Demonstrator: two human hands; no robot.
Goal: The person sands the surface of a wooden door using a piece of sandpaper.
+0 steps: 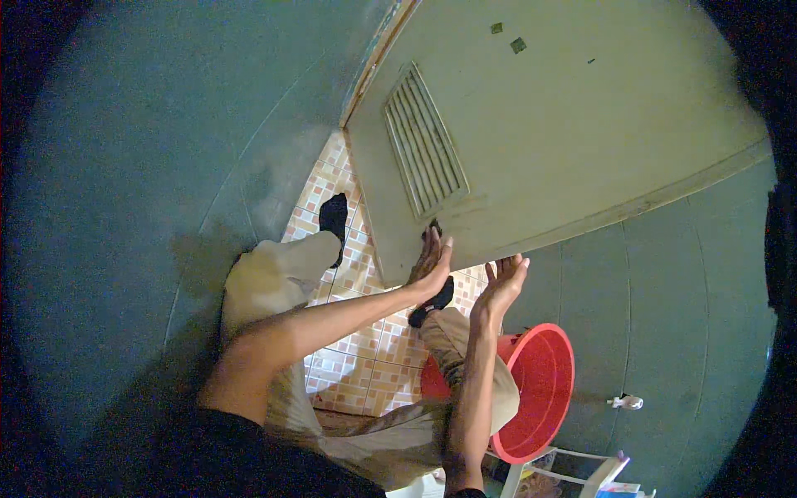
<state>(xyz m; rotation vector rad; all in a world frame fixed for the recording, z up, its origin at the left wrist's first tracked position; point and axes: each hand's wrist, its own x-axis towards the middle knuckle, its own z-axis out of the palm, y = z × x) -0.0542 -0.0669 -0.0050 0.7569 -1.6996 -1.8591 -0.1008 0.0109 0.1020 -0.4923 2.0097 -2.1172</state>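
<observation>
A pale beige-green door stands slanted before me, with a slatted vent in its lower part. My left hand is against the door's face just below the vent, fingers stretched out beside a dark mark. At the door's edge is my right hand, its fingers extended and their tips meeting the edge. Whether the fingertips curl behind the edge is hard to see. Neither hand holds a loose object.
A large red tub stands by my right leg. Beyond it are a small white tap-like fitting on the green wall and a white rack. Orange-and-white tiles cover the floor under my black-covered feet. Another green wall rises at left.
</observation>
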